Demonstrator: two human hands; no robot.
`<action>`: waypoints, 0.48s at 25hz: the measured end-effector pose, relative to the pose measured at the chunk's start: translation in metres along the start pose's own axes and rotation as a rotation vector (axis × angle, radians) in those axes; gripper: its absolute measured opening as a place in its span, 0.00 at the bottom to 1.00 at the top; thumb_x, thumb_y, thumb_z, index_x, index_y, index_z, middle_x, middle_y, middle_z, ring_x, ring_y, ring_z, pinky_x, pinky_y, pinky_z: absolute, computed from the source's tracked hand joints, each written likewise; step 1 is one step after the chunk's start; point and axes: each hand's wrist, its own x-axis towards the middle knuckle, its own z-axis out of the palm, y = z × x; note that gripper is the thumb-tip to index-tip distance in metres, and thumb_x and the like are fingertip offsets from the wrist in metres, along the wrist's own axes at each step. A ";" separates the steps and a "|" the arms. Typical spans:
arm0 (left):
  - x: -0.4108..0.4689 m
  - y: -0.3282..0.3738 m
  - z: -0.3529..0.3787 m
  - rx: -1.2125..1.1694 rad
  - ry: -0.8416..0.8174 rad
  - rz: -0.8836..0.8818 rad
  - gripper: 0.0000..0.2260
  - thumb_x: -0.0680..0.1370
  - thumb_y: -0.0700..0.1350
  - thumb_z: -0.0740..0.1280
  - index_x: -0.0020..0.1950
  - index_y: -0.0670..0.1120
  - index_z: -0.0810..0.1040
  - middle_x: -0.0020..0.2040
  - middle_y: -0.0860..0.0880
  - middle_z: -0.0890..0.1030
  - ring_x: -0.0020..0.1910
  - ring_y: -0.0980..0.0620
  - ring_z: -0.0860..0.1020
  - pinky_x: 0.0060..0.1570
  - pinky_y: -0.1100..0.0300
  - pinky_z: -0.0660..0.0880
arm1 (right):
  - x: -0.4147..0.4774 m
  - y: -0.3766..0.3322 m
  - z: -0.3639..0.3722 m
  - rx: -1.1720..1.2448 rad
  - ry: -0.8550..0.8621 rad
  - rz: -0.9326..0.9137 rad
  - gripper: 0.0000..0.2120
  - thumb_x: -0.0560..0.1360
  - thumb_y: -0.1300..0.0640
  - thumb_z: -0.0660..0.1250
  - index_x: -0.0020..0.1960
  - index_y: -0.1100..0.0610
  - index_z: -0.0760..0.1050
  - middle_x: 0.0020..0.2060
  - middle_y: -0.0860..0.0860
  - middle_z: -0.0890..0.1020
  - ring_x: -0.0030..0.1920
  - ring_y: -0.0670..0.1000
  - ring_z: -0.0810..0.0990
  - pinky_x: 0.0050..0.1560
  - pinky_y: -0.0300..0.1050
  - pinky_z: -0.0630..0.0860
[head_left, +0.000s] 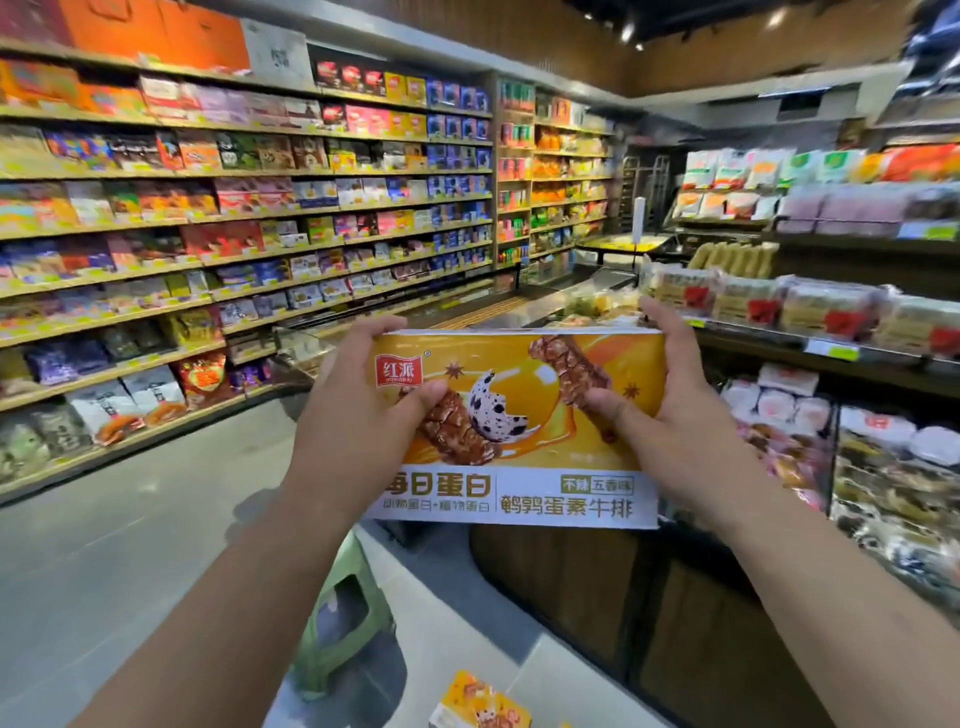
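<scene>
Snack shelving filling 9 to 12 o'clock. Bakery rack standing at 3 o'clock. Yellow box being held upright at centre. Green stool sitting at 6 o'clock. Left hand gripping box's left end, right hand gripping right end, thumbs pressing front face.

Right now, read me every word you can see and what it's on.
"红派": red logo on the box.
"每日蛋白": its white band, left.
"鹌鹑蛋素牛排": white band, right.
"不辣", "五香味": tags above that.
Band's small print, shelf price tags: too blurred.
</scene>
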 end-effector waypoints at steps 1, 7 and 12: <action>0.002 0.005 0.005 -0.006 -0.032 0.020 0.21 0.73 0.55 0.72 0.59 0.69 0.65 0.55 0.55 0.78 0.47 0.58 0.79 0.50 0.51 0.77 | -0.006 -0.001 -0.008 -0.022 0.033 0.029 0.36 0.74 0.47 0.69 0.71 0.31 0.49 0.60 0.48 0.75 0.55 0.52 0.78 0.57 0.51 0.76; -0.003 0.038 0.041 -0.094 -0.214 0.166 0.21 0.74 0.55 0.71 0.63 0.64 0.65 0.50 0.61 0.74 0.45 0.64 0.74 0.41 0.65 0.70 | -0.048 -0.008 -0.058 -0.140 0.214 0.156 0.27 0.74 0.47 0.70 0.63 0.35 0.56 0.47 0.40 0.73 0.42 0.41 0.78 0.35 0.35 0.72; -0.028 0.072 0.074 -0.168 -0.330 0.250 0.21 0.73 0.57 0.72 0.61 0.66 0.65 0.56 0.54 0.76 0.50 0.56 0.77 0.52 0.51 0.76 | -0.100 -0.013 -0.102 -0.253 0.352 0.240 0.26 0.73 0.48 0.70 0.62 0.38 0.58 0.46 0.38 0.72 0.41 0.42 0.77 0.35 0.37 0.73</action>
